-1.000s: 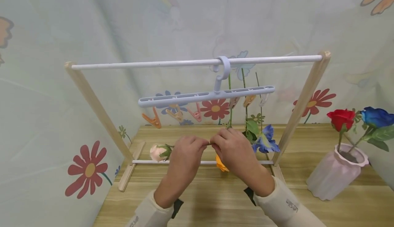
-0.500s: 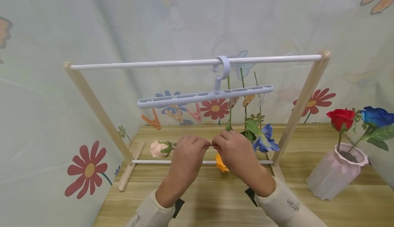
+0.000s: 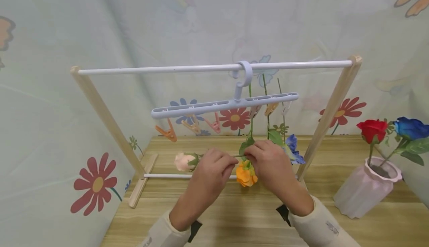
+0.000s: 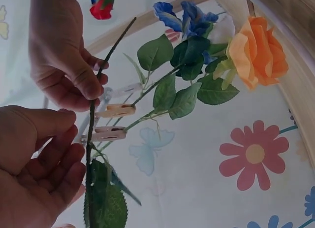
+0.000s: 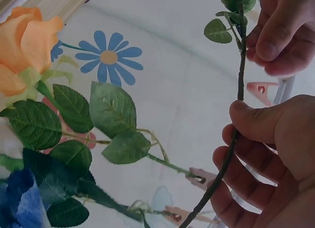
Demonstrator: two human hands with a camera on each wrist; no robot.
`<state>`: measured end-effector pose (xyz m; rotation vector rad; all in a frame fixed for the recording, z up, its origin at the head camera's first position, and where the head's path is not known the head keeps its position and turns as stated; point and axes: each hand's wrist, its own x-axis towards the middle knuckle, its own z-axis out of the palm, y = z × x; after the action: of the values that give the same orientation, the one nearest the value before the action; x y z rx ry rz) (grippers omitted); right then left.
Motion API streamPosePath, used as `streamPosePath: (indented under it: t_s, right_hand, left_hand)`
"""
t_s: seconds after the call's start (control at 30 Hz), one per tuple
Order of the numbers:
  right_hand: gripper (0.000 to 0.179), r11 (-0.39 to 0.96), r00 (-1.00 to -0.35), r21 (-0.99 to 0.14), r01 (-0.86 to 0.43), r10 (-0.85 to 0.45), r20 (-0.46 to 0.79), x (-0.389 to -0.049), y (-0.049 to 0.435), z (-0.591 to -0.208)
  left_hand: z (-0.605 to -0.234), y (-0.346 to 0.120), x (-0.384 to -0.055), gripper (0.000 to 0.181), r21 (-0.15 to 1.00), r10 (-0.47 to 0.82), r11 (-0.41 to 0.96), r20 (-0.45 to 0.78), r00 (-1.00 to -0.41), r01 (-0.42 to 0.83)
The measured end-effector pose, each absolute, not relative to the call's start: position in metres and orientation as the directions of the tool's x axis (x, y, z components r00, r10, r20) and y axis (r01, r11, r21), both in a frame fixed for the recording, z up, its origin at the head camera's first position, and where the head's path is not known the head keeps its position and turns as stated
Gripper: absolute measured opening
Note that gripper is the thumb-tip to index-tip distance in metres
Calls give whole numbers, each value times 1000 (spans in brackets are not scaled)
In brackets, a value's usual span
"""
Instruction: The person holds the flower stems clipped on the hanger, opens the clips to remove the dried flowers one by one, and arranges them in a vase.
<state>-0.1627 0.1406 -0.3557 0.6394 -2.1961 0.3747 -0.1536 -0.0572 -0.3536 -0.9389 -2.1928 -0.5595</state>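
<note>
My right hand pinches the dark stem of a pale pink rose between thumb and fingers. The rose lies sideways, its head pointing left behind my left hand. Loosely curled, the left fingertips are right beside the stem in both wrist views, with the stem not between them. Green leaves on this stem show below that hand. Close by hangs an orange flower, head down from a clothes-peg. Above both hands is a pale blue clip hanger, hooked over the rack's white bar.
Orange, beige and pink pegs hang on the hanger's left half. A blue flower hangs at right. Wooden posts carry the bar. A pink vase with red and blue roses stands right.
Both hands and the pale pink rose have shifted right. The right hand has moved further, widening the gap between the hands and showing more stem and the orange flower.
</note>
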Motion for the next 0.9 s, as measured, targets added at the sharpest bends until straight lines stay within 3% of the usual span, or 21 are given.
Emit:
streamPosePath:
  t_s: [0.3, 0.6, 0.9]
  right_hand:
    - [16, 867, -568, -100, -488, -229, 791, -156, 175, -360]
    - [15, 896, -636, -240, -374, -60, 770, -141, 209, -362]
    - [15, 890, -623, -319, -327, 51, 780, -132, 238, -355]
  left_hand:
    - [-361, -54, -151, 15, 141, 514, 621, 668, -537, 771]
    - [-371, -52, -156, 16, 187, 504, 666, 601, -620, 722]
    - [-371, -46, -165, 20, 276, 450, 713, 525, -723, 644]
